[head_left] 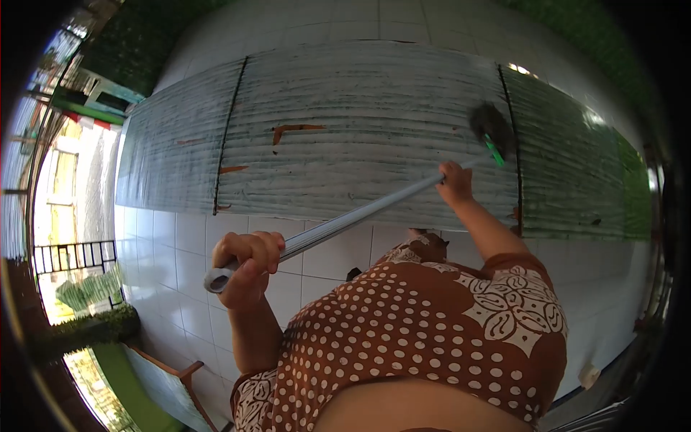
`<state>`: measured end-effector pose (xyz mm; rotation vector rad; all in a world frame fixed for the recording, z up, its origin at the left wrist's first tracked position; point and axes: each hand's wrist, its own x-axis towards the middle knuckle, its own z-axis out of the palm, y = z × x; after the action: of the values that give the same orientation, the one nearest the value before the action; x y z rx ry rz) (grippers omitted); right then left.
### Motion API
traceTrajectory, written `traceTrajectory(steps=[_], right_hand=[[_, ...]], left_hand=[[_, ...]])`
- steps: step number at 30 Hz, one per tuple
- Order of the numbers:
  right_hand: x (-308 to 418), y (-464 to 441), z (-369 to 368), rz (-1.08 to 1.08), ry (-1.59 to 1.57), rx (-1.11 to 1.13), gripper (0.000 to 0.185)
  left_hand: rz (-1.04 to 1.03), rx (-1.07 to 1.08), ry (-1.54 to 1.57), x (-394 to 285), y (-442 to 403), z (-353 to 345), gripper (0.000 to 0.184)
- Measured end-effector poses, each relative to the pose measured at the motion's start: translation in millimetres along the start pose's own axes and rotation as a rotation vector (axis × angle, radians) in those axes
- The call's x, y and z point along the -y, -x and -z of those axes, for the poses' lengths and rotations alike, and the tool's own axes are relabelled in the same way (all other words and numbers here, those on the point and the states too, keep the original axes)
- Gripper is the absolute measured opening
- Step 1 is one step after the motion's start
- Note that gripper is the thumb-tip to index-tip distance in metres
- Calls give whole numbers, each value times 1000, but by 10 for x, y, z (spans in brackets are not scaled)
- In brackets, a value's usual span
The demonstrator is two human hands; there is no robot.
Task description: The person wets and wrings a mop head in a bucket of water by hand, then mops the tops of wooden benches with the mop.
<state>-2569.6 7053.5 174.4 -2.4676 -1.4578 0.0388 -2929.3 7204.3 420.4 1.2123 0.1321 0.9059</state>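
Note:
A long pale pole (pixel 360 211) runs from lower left to upper right in front of my body. My left hand (pixel 247 263) is wrapped round it near its capped end. Farther along the pole, my right hand (pixel 455 183) grips it. At the far end, a green connector (pixel 494 150) joins a dark, blurred brush head (pixel 491 124), which is over a mat of greyish-green strips (pixel 367 129), close to a dark seam at the right.
White floor tiles (pixel 191 234) surround the mat. Brown torn patches (pixel 288 130) mark the mat. A dark railing (pixel 79 255) stands at the left. At the lower left is a wooden-edged piece of furniture (pixel 169 385) beside a green wall.

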Motion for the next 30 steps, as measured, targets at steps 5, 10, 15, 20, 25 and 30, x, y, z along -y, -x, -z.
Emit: traceTrajectory(steps=[5,10,15,20,25,30], right_hand=[[1141,987,-424,430,-96,-90,19],[2632,1084,-675,874,-397,78,21],[4529,652,-877,1187,-599,109,24],[6721,84,-987,1396,-754,179,22],[8620,-237,-1449,1668,-866,381,12],[10262,-824,-3455,1645,-537,209,23]], left_hand=[[-17,-285,94,-898,1198,856,15],[-218,-420,80,-1870,2132,1623,16],[-516,-532,-98,-2994,2661,2161,16],[-719,-637,-396,-3864,3006,2522,17],[-855,-789,-653,-4162,3090,2730,20],[-913,-987,-756,-3939,3306,3788,20]])
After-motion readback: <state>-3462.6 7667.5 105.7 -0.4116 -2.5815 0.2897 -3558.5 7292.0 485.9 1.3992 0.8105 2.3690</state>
